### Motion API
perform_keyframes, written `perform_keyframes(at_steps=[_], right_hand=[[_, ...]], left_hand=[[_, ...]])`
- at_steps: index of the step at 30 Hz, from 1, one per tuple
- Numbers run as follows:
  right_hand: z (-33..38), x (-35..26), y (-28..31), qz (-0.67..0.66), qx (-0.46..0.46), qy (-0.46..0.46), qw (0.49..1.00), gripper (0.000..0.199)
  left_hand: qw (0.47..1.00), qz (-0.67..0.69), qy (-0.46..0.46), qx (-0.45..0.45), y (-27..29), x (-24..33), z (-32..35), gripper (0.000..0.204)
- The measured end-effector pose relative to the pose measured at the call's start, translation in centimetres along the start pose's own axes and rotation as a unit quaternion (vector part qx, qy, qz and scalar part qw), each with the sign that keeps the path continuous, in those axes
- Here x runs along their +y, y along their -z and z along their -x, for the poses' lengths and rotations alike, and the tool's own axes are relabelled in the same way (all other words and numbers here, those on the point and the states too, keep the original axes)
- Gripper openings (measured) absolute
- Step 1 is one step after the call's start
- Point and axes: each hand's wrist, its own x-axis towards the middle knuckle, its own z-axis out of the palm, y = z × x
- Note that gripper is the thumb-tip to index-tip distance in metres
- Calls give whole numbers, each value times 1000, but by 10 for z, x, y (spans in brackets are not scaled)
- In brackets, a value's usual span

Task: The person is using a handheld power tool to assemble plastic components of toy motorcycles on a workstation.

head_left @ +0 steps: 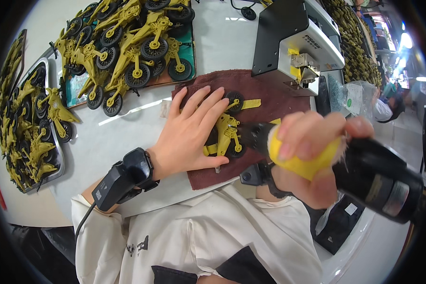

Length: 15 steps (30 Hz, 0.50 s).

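Far left: metal tray (57, 168) of olive-yellow toy motorcycle frames with black wheels; a second heap (128, 47) on a green-lined tray behind it.

Left hand (189, 135) lies flat, fingers (208, 111) spread and pressing one toy motorcycle (227, 135) onto a dark red cloth (260, 94). It clamps the piece down rather than grasping it.

Right hand (312, 156) is closed around a black electric screwdriver (378, 177) with a yellow grip sleeve, tip aimed at the toy just beside the left fingertips.

Risk, as judged: the bit could skid off the plastic toward the pinning fingers if the toy shifts on the cloth; a tilted driver could strip the seat.

Surface: white desk (128, 137), grey-and-black benchtop machine (298, 42) behind the cloth. Far right: more olive parts stacked, bright workshop aisle, blurred.
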Motion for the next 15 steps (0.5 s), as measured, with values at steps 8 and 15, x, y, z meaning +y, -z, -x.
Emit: perform_keyframes(at_steps=[8,15], right_hand=[[-3,24,-20,75,117,-96,986,49],[9,30,-26,-13,157,-73,985,44]], left_hand=[[1000,12,-1,5,-1,-2,-1,92],[1000,1,-10,12,0,-4,0,88]])
